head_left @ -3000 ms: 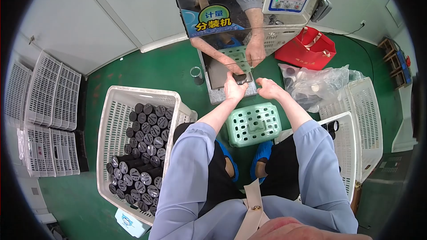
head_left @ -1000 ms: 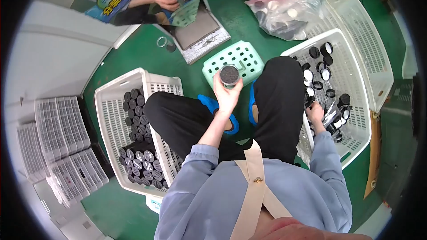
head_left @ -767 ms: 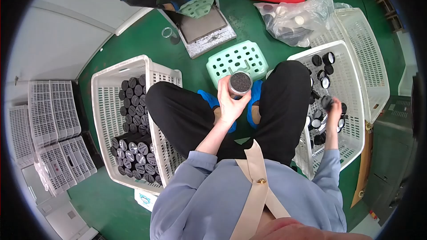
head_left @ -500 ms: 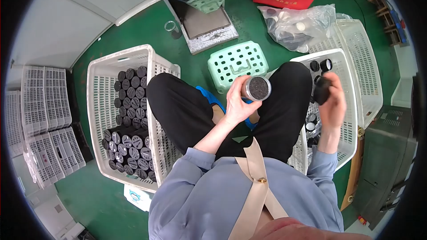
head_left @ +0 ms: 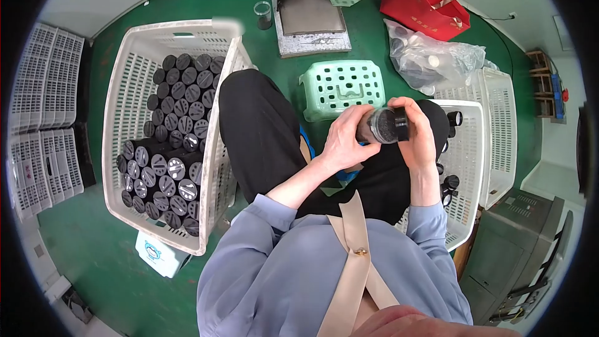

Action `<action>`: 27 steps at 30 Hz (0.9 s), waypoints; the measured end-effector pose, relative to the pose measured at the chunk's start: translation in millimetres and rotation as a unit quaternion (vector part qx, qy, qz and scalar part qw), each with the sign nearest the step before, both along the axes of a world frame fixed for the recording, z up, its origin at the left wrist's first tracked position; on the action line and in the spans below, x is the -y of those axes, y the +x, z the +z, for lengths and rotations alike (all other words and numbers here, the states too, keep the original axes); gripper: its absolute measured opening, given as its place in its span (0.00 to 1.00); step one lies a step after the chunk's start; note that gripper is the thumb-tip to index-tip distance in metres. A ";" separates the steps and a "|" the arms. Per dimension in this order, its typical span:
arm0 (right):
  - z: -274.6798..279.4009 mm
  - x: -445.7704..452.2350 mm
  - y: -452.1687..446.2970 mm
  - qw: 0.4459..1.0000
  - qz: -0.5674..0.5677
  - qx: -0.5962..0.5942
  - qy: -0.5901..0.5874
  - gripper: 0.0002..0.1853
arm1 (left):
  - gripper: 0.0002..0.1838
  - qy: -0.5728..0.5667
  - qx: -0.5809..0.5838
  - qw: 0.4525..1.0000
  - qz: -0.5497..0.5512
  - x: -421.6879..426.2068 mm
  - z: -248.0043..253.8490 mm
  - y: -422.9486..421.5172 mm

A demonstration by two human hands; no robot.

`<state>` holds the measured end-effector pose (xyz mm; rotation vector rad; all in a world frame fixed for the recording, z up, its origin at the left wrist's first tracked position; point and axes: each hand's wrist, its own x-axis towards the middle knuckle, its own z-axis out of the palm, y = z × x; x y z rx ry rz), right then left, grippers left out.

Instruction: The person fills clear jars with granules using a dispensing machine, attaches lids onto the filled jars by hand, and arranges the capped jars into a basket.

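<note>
A clear jar [head_left: 378, 126] with dark granules lies tilted in my left hand [head_left: 344, 135], whose fingers wrap round its body. My right hand [head_left: 417, 131] grips a black lid [head_left: 399, 124] at the jar's mouth; whether the lid is seated cannot be made out. Below and beyond the hands is a green perforated stool [head_left: 343, 87]. More black lids [head_left: 450, 182] lie in the white crate [head_left: 469, 168] at the right, partly hidden by my knee and right arm. Many black-capped jars [head_left: 178, 125] stand or lie in the white crate [head_left: 218, 168] at the left.
A metal-edged platform [head_left: 312, 42] stands on the green floor ahead, with a clear jar [head_left: 262, 15] beside it. A red bag [head_left: 424, 9] and a plastic bag of items [head_left: 430, 59] are at the back right. Stacked crates [head_left: 47, 118] line the left; a grey cabinet [head_left: 511, 249] is at the right.
My left hand picked up a jar from around the platform and brought it near my knees. My right hand took a black lid from the right crate and moved it to the jar's mouth.
</note>
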<state>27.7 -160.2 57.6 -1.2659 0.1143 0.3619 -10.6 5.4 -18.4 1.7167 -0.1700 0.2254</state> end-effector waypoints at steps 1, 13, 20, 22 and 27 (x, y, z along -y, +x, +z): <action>2.3 -3.8 -1.0 1.000 0.004 0.024 -0.016 0.14 | 0.34 0.011 0.006 1.000 -0.007 0.1 0.0 -0.3; 17.6 -9.7 -6.0 0.888 0.091 0.331 -0.307 0.11 | 0.35 0.021 -0.004 0.999 -0.026 3.6 3.1 -5.8; 13.3 2.2 -6.0 0.867 0.084 0.367 -0.325 0.12 | 0.34 -0.011 -0.011 0.999 -0.052 7.3 -0.7 -7.2; 17.7 0.2 -4.8 0.853 0.101 0.391 -0.331 0.13 | 0.33 -0.021 -0.017 0.998 -0.060 6.5 0.5 -7.1; 16.9 -1.3 -2.7 0.802 0.130 0.452 -0.367 0.13 | 0.32 -0.035 -0.017 0.997 -0.073 6.5 -2.4 -7.8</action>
